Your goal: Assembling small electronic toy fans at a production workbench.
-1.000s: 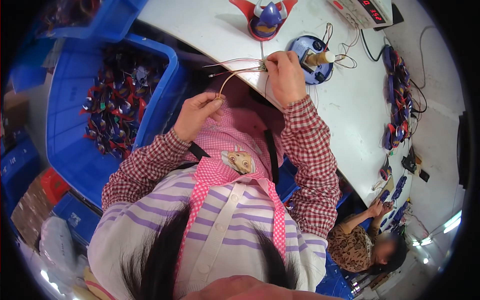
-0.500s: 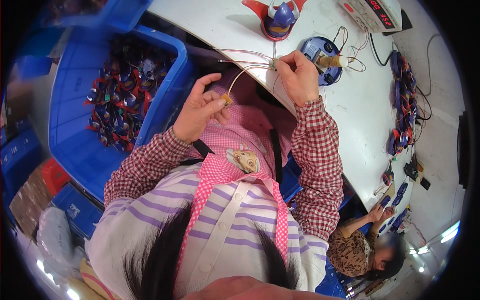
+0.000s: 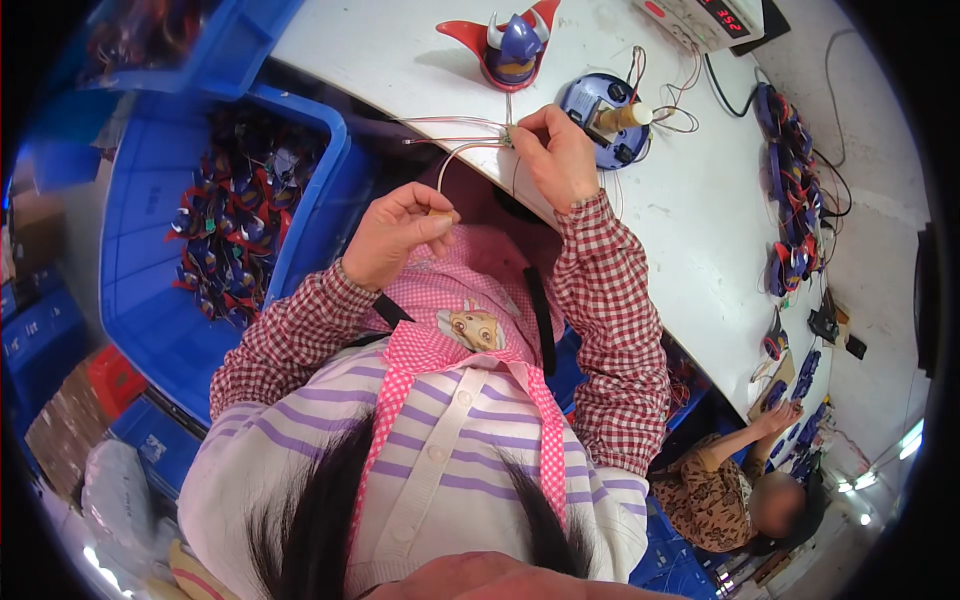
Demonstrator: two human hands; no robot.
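My left hand (image 3: 395,238) is closed in a pinch on a small yellowish board (image 3: 440,213), held over my lap near the table's edge. A pale cable (image 3: 462,153) curves from it up to a small green circuit board (image 3: 508,137). My right hand (image 3: 556,158) pinches that green board between thumb and forefinger at the table's edge. Thin red and white wires (image 3: 455,121) stick out leftward from it. Just beyond stands a purple horned toy figure (image 3: 518,45) with red wing-like sides, a wire running from it toward the green board.
A round blue-purple base (image 3: 590,98) with a tan cylinder (image 3: 622,117) lies right of my right hand. A power supply (image 3: 700,20) stands at the back. Similar toys (image 3: 795,190) line the table's right side. A blue bin (image 3: 150,240) of toys is at left. A co-worker (image 3: 720,490) sits lower right.
The whole view has shifted, so the table and toys appear further left. My left forefinger, stretched out before, has curled in onto the yellowish board. My right hand keeps its pinch.
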